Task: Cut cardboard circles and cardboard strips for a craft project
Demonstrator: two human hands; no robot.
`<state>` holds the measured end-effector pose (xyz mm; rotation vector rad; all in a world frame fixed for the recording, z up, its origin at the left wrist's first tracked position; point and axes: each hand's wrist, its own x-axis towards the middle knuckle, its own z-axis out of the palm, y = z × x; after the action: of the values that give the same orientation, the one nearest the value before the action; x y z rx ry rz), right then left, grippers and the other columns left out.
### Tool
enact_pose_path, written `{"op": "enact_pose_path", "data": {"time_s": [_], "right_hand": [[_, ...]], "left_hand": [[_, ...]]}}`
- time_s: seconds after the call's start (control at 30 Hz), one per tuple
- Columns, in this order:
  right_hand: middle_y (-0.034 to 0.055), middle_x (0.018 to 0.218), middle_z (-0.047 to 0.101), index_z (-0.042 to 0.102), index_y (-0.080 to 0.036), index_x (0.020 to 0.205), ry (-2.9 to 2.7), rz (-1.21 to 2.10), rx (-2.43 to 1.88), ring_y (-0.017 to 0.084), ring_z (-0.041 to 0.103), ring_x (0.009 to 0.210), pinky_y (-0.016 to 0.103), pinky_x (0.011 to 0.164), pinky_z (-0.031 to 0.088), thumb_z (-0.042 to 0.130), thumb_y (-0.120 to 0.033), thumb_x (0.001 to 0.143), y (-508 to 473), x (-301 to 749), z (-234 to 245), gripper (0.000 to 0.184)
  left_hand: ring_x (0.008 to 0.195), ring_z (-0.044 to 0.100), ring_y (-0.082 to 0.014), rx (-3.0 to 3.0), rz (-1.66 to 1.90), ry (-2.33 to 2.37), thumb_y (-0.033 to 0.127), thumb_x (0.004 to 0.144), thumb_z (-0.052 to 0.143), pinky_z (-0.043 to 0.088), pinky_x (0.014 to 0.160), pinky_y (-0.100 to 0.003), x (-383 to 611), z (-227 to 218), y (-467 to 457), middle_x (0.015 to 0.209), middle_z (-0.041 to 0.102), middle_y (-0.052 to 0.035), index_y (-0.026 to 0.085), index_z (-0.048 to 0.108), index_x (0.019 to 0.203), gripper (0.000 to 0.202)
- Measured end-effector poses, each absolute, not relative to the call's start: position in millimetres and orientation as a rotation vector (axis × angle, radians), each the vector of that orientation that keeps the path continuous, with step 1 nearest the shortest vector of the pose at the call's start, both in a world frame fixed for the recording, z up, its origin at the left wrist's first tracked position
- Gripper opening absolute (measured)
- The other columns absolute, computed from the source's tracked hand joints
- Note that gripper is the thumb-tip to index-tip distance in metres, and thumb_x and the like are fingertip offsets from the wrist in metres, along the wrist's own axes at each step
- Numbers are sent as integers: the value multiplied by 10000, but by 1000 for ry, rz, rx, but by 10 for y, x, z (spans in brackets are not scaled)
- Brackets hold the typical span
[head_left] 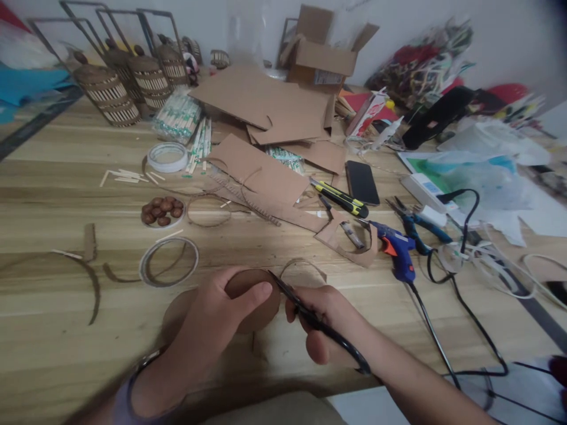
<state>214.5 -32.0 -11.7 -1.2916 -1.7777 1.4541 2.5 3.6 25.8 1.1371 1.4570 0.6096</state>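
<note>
My left hand (221, 307) grips a round cardboard disc (261, 307), its thumb lying across the top face. In my right hand (325, 319) is a pair of black-handled scissors (314, 321), the blades pointing up and left against the disc's upper right edge. Another brown cardboard piece (175, 316) shows partly behind my left wrist. A thin curved cardboard offcut (303, 262) lies just beyond the scissor tips. Farther left on the table is a roll of tape or empty ring (142, 265), near a dish of brown nuts or beads (163, 211).
A blue glue gun (401, 248) with a trailing cord lies right, beside pliers (420, 227), a yellow-black utility knife (341, 198) and a phone (362, 183). Cardboard sheets (261, 100) pile up at the back. Several lantern-like pieces (108, 94) stand back left.
</note>
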Motion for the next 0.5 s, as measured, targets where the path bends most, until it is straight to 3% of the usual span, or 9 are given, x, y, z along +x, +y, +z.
{"op": "enact_pose_path", "data": {"time_s": [0.17,0.5], "right_hand": [[-65,518,427,626,-194,813,-1750,1506,-1257,91,357,467,232,435,272,397,-1010,671,-330,2149,-115,860],[-74,546,390,602,-189,808,-1711,1595,-1282,93,340,499,242,464,265,414,-989,697,-332,2107,-1,829]], "left_hand": [[901,742,-266,1108,616,1371,435,716,720,571,815,-339,37,229,9,900,805,-19,256,775,913,271],[918,725,-279,1073,648,1331,475,723,731,567,837,-363,60,181,-10,921,795,-28,230,762,917,314]]}}
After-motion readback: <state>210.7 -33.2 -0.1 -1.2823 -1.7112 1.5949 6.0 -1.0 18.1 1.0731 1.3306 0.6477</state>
